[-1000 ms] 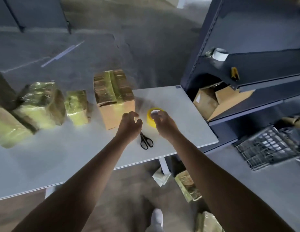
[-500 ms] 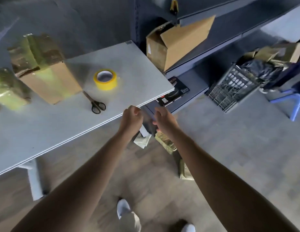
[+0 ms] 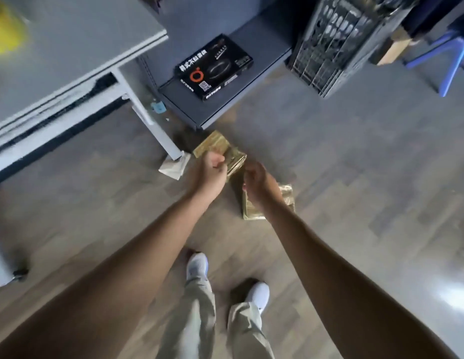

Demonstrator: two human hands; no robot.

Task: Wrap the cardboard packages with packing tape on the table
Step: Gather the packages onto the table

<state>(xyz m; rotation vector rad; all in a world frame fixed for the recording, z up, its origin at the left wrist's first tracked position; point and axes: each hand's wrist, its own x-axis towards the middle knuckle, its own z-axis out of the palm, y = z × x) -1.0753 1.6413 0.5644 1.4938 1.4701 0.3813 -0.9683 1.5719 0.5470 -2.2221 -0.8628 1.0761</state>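
Note:
I look down at the floor beside the grey table (image 3: pixel 70 47). Two tape-wrapped cardboard packages lie on the floor: one (image 3: pixel 215 146) near the table leg, the other (image 3: pixel 285 200) just right of it. My left hand (image 3: pixel 212 174) hovers over the first package with its fingers loosely curled and holds nothing. My right hand (image 3: pixel 259 182) hangs above the second package, also loosely curled and empty. Whether either hand touches a package is unclear. The yellow tape roll (image 3: pixel 5 35) is a blur at the table's top left.
A black printed box (image 3: pixel 215 67) lies on the dark bottom shelf (image 3: pixel 251 81). A black wire crate (image 3: pixel 334 42) and a blue stool (image 3: pixel 453 47) stand at the right. Crumpled paper (image 3: pixel 174 167) sits by the table leg (image 3: pixel 148 112). My white shoes (image 3: pixel 198 268) are below.
My view has swung down from the table to the floor. Both hands left the tape roll and scissors, passed the table edge and dropped toward the wrapped packages on the floor.

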